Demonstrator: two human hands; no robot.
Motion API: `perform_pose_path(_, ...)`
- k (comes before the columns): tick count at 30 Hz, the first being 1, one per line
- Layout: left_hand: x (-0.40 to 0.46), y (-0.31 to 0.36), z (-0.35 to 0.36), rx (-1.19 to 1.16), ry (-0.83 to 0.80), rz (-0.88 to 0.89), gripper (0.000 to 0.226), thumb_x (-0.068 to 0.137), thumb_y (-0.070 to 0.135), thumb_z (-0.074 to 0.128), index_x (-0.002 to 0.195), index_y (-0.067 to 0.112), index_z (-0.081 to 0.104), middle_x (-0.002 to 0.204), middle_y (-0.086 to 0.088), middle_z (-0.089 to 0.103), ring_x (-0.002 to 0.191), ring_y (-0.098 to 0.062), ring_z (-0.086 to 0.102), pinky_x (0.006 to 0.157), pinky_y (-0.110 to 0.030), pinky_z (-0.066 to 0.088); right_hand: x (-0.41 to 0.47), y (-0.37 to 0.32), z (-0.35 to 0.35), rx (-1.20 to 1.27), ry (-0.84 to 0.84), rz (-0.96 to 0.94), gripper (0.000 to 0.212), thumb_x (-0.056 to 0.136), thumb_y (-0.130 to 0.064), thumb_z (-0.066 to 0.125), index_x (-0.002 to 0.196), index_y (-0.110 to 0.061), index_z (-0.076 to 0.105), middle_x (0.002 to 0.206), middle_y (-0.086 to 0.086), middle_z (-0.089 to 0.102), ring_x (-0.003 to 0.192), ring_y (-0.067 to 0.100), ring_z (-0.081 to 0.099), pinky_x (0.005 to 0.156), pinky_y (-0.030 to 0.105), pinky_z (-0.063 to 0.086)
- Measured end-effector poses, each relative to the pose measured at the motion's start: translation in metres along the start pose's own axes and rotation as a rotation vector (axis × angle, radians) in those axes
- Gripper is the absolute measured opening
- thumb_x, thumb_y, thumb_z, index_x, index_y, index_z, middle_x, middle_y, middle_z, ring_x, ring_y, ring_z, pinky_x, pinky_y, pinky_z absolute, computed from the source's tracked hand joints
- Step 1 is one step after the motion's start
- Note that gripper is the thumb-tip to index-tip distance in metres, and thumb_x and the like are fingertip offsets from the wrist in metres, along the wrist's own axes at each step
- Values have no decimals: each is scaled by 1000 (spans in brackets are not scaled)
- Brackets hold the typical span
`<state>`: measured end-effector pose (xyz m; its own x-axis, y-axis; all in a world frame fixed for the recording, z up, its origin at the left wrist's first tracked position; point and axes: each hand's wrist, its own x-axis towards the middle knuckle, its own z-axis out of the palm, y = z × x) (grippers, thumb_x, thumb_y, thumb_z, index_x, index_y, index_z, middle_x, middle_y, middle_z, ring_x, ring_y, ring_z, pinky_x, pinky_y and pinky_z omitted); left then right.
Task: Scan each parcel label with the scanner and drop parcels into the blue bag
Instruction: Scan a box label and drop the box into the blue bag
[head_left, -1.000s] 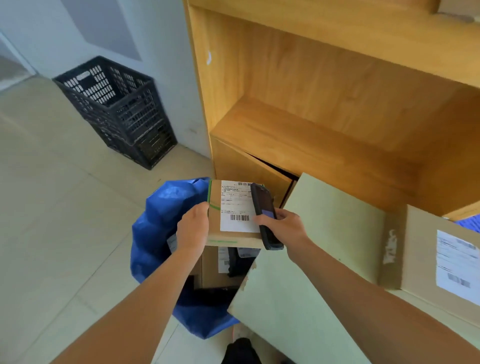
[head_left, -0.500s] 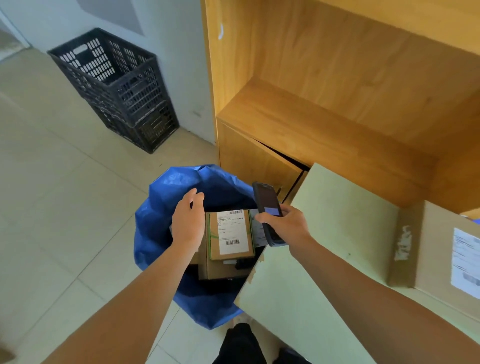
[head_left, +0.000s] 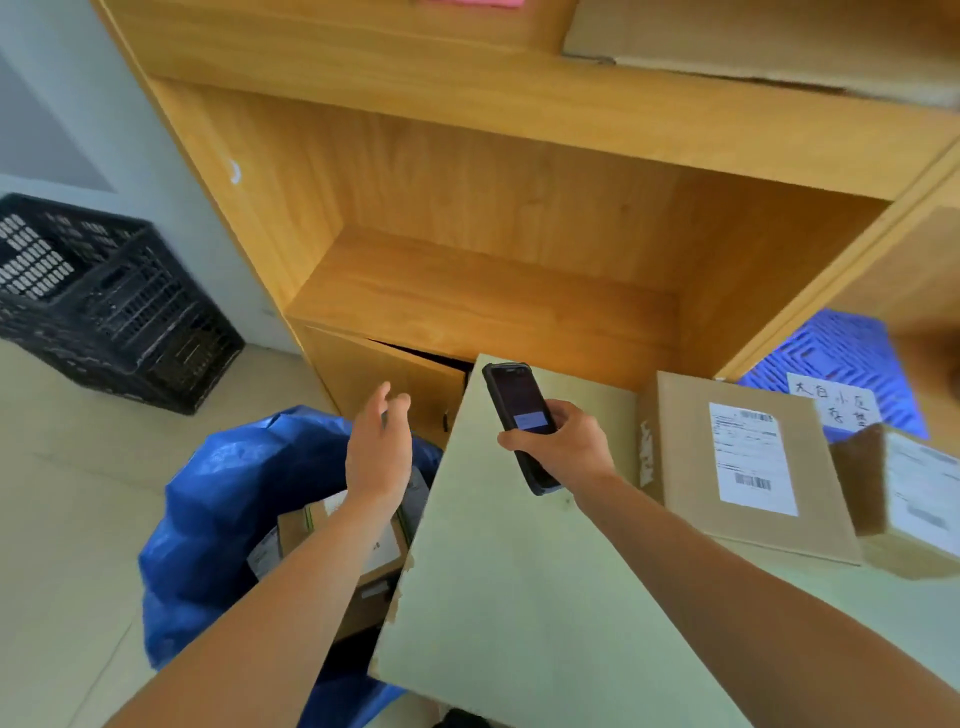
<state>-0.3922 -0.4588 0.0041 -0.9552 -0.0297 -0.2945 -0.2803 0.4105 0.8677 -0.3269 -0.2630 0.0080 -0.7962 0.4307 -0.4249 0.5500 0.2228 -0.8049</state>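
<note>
My right hand (head_left: 563, 447) grips a black handheld scanner (head_left: 519, 415) above the pale green table (head_left: 519, 597). My left hand (head_left: 378, 452) hovers empty over the blue bag (head_left: 218, 509), fingers relaxed and straight. Inside the bag lie several cardboard parcels (head_left: 306, 525), partly hidden by my left forearm. On the table to the right sits a flat cardboard parcel (head_left: 737, 462) with a white barcode label facing up. A second labelled parcel (head_left: 904, 499) stands at the right edge, blurred.
A wooden shelf unit (head_left: 467, 280) rises behind the table and bag. A black plastic crate (head_left: 98, 306) stands on the tiled floor at the left. A blue crate (head_left: 841, 358) with a handwritten paper note sits behind the parcels at the right.
My left hand let go of the small parcel, which dropped into the blue bag, then lifted up and to the right. The view swung right toward the table.
</note>
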Motion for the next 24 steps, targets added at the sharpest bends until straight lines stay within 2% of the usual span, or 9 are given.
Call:
perform_pose_path(5, -22, 43, 82, 7, -79, 77, 56, 99, 40, 35, 153, 27, 35, 156, 3, 39, 142, -19, 36, 109, -39, 29, -6, 26, -90, 4, 112, 5, 57, 69, -35, 90, 118, -27, 60, 103, -8, 71, 88, 10, 68, 64, 21, 50)
perform_pose_path(8, -39, 60, 137, 54, -140, 116, 53, 101, 40, 36, 152, 28, 36, 157, 3, 39, 143, -19, 35, 109, -36, 28, -14, 47, -134, 41, 190, 36, 52, 72, -35, 88, 114, -30, 59, 97, -12, 68, 83, 2, 63, 59, 18, 46)
perform_pose_path(13, -70, 77, 208, 118, -263, 158, 51, 101, 45, 37, 151, 32, 36, 156, 4, 40, 141, -21, 38, 111, -40, 31, -20, 84, -190, 81, 287, 101, 52, 71, -37, 87, 117, -24, 66, 99, -8, 71, 88, 10, 67, 62, 21, 49)
perform_pose_path(18, -86, 84, 247, 125, -340, 143, 51, 99, 46, 37, 149, 33, 40, 154, 3, 43, 139, -21, 42, 112, -39, 33, -26, 108, -230, 95, 294, 139, 52, 73, -35, 88, 115, -25, 59, 102, -4, 70, 87, 10, 66, 61, 20, 49)
perform_pose_path(24, -91, 87, 267, 158, -357, 163, 51, 101, 41, 40, 149, 27, 42, 155, 1, 42, 141, -20, 39, 110, -35, 30, -24, 120, -256, 13, 299, 163, 51, 72, -37, 89, 112, -26, 58, 96, -10, 67, 78, 3, 63, 56, 17, 46)
